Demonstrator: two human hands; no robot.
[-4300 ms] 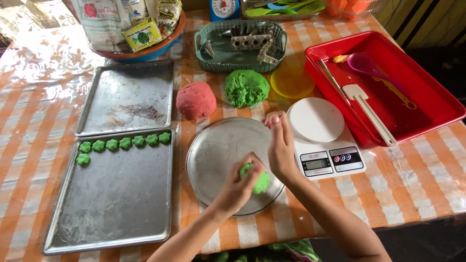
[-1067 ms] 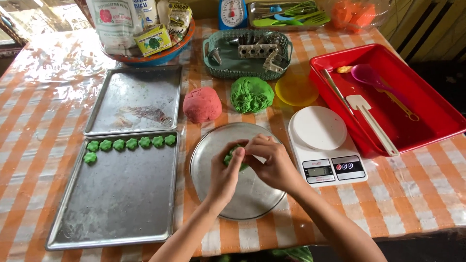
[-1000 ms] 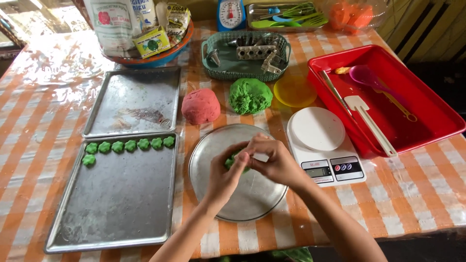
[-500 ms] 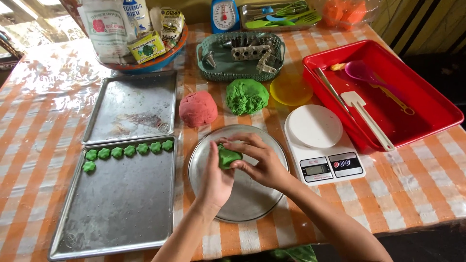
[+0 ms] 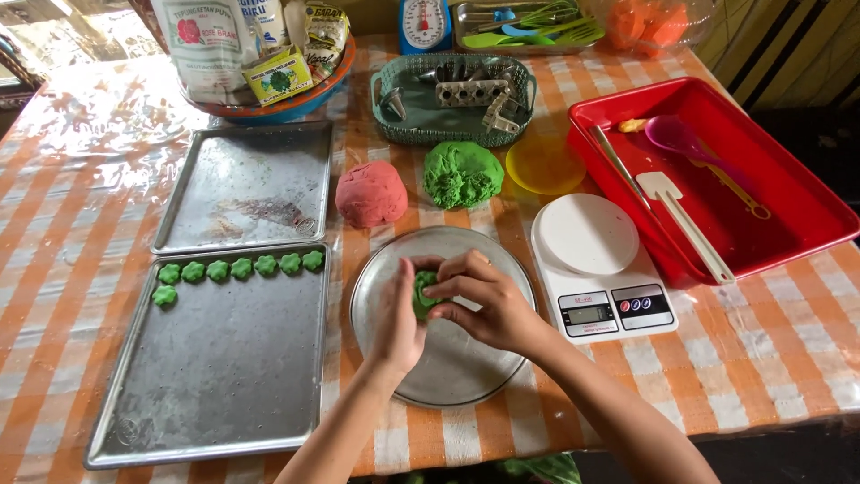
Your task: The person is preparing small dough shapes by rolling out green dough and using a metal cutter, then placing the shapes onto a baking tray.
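Your two hands pinch a small lump of green dough over the round metal plate.

Your left hand (image 5: pixel 397 315) and right hand (image 5: pixel 488 300) close their fingertips on the small lump of green dough (image 5: pixel 423 291), held between them above the round metal plate (image 5: pixel 443 358). A red dough ball (image 5: pixel 371 193) and a larger green dough mound (image 5: pixel 462 175) sit beyond the plate; seven green flower-shaped pieces (image 5: pixel 240 268) line the nearer grey baking tray (image 5: pixel 215 385). A white digital kitchen scale (image 5: pixel 598 269) stands just right.

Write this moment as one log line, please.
left hand + right hand: both grip small green dough piece | over round metal plate | near tray: seven green dough shapes
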